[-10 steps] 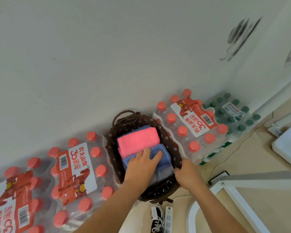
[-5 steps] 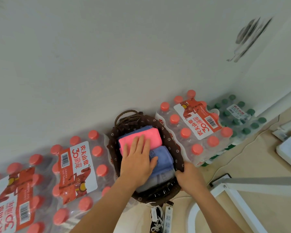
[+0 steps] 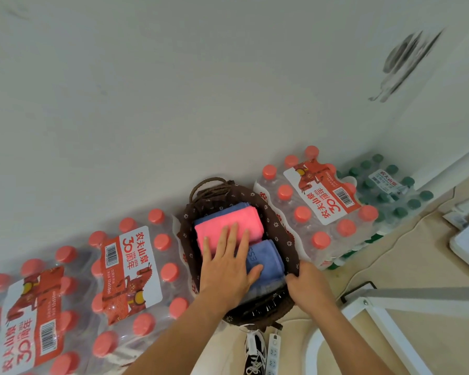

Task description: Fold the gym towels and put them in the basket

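Now, the towels: we find a pink towel (image 3: 228,219) and a blue towel (image 3: 268,258) folded and lying side by side inside the basket (image 3: 279,226). The pink one is farther from us, and the edge of another blue fold shows behind it.
Basket: dark wicker with a flowered lining, standing on the floor (image 3: 417,253) against the wall (image 3: 173,104).
Left hand (image 3: 225,266): flat, with fingers straight and spread. The fingertips rest on the pink towel and the thumb on the blue one.
Right hand (image 3: 309,288): fingers curled over the near rim, gripping the basket.
Change: a second ago the left hand lay nearer us on the blue towel. It has since slid forward across both towels, while the right hand has stayed at the rim.
Meaning: we judge this to be a final pressing-down. The towels we can see are already stowed, so this part of the task seems nearly done.
Surroundings: packs of red-capped bottles (image 3: 130,269) flank the basket, and a power strip (image 3: 273,355) lies at the near edge.
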Motion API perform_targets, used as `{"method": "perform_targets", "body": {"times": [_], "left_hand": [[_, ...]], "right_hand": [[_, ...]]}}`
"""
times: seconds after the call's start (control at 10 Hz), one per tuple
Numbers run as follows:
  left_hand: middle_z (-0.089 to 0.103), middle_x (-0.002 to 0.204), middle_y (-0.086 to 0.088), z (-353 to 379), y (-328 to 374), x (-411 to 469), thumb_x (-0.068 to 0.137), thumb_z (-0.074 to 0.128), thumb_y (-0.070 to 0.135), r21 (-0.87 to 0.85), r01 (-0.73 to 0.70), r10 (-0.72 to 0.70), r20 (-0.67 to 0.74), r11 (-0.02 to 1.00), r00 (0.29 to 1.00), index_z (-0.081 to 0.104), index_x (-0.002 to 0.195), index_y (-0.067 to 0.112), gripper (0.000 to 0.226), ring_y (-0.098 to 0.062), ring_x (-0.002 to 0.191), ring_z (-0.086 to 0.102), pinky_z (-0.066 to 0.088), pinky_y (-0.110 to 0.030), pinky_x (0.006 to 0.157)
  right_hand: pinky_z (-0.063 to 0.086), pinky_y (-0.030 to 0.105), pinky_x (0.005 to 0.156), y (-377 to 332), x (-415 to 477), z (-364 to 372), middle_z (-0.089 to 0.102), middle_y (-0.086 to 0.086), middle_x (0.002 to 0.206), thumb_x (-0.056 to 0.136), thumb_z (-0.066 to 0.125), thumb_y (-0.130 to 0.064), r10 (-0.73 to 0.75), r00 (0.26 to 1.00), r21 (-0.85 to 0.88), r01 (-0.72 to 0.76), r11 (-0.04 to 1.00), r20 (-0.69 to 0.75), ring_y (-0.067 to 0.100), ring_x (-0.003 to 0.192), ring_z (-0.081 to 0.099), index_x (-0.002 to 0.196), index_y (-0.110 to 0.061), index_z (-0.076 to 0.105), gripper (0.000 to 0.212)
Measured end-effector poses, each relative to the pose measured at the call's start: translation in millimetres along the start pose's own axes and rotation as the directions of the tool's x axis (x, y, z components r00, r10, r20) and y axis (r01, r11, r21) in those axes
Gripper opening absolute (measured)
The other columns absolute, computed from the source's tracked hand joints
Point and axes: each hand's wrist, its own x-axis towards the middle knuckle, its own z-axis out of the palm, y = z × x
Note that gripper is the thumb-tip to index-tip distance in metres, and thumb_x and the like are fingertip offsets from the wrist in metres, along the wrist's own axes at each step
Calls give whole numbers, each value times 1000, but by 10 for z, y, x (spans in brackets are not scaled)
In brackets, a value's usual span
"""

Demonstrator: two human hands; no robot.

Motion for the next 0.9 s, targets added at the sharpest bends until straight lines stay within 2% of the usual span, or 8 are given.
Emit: {"method": "perform_targets", "body": {"times": [0.2,0.3,0.4,0.5,0.6,0.7,0.8,0.9], "left_hand": [[35,153,-8,-12,-32,-31,88,32,61,74,-211,212,-8,975,977,34,147,20,72,-26,142,30,29,-60,108],[36,152,-9,18,-36,-40,89,30,53,95,-227,228,0,969,974,29,148,28,64,-25,140,33,32,-57,107],[33,153,-11,16,-55,13,90,28,48,48,-102,102,-5,994,995,28,148,32,59,-28,141,32,32,-57,108],[29,154,-12,59,-3,-4,91,28,49,52,-76,76,4,996,997,29,147,31,59,-30,142,29,28,-59,109],[32,153,-10,7,18,1,91,31,52,45,-72,72,-7,996,997,34,146,31,59,-29,140,32,29,-60,107],[42,148,-9,-153,7,8,90,34,54,14,-45,46,-33,999,998,40,142,33,57,-29,137,39,32,-60,105],[47,145,-9,-273,-24,-8,91,31,52,-35,-37,34,-86,999,996,42,141,33,54,-28,135,42,29,-59,106],[29,155,-6,-437,-74,-17,92,16,53,-123,-24,16,-68,992,998,30,147,35,59,-25,144,24,11,-56,114]], "right_hand": [[39,29,67,8,8,16,58,3,82,86,52,-11,22,1000,-6,-22,1000,-11,25,78,55,76,-22,46,16],[38,29,65,21,26,22,59,4,81,85,52,-10,19,1000,-4,-19,1000,-17,25,76,54,80,-18,50,9],[37,28,64,42,38,26,55,2,77,86,51,-11,20,1000,-8,-20,1000,-13,25,75,54,82,-17,49,7],[38,29,64,32,19,14,56,2,76,85,51,-11,12,1000,1,-12,1000,-18,25,75,54,77,-20,48,13],[46,31,63,58,17,-8,60,0,72,84,52,-15,19,1000,26,-19,999,5,24,71,60,76,-22,51,11],[50,31,62,61,-11,-81,63,0,67,83,54,-29,14,998,60,-18,998,66,22,65,63,75,-24,56,9],[50,30,66,62,-30,-123,66,-4,74,84,57,-41,-9,995,13,8,1000,104,14,72,63,77,-25,60,18],[46,30,62,13,-67,-213,65,-5,72,85,54,-51,-34,998,-77,38,996,53,13,72,61,76,-25,58,27]]}}
